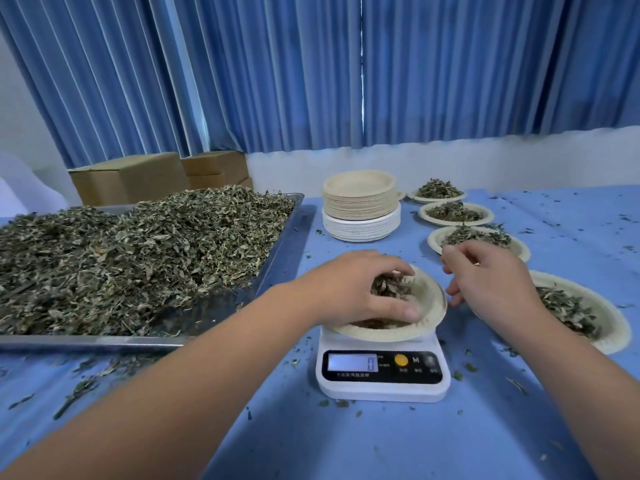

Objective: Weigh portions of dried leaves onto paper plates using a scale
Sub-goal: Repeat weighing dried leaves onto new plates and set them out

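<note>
A white digital scale point(382, 374) stands on the blue table, its display reading 0. A paper plate point(431, 306) sits on top of it. My left hand point(356, 289) is over that plate, fingers curled round a clump of dried leaves point(391, 285). My right hand point(491, 282) hovers just right of the plate with loosely bent fingers and holds nothing. A large metal tray point(287, 244) heaped with dried leaves point(131, 254) lies to the left.
Several filled paper plates point(453, 213) run in a row along the right, the nearest point(613, 327) beside my right forearm. A stack of empty plates point(360, 206) stands behind the scale. Cardboard boxes point(138, 176) sit at the back left. Leaf crumbs litter the blue cloth point(381, 441).
</note>
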Demonstrator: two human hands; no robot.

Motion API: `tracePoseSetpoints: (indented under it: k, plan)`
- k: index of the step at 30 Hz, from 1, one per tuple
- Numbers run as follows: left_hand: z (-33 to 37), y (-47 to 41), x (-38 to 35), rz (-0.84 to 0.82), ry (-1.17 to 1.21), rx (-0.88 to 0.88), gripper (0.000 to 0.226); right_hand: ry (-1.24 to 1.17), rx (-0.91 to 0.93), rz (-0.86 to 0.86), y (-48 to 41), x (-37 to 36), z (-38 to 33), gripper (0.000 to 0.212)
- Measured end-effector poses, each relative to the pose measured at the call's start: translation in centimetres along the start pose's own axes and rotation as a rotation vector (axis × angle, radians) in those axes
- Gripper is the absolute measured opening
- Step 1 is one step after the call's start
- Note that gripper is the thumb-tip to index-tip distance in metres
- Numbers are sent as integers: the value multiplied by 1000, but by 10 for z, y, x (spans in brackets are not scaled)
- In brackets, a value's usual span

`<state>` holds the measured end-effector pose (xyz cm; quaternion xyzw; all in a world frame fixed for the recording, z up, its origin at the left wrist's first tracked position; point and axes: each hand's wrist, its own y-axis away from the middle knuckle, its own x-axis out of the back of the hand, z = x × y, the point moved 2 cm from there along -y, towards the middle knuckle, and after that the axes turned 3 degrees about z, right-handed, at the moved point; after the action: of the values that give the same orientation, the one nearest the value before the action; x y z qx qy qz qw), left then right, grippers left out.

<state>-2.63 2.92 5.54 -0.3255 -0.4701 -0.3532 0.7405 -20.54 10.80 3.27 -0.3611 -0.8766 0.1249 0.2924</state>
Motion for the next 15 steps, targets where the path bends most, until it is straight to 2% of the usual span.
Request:
tracePoseSetpoints:
  k: [3, 7, 11, 13, 15]
  plan:
    - [-6, 10, 5, 48, 41, -26, 68, 7, 3, 3, 0, -1, 2, 36]
    - [-8, 28, 17, 232, 141, -50, 71, -15, -8, 9, 1, 0, 1, 34]
    - [-27, 45, 22, 383, 192, 11, 34, 33, 45, 75, 4, 6, -5, 28]
    - [-46, 53, 28, 419, 75, 29, 21, 21, 80, 120, 3, 7, -11, 26]
    - [-72, 59, 38, 418, -78, 102, 18, -13, 81, 143, -4, 2, -18, 25]
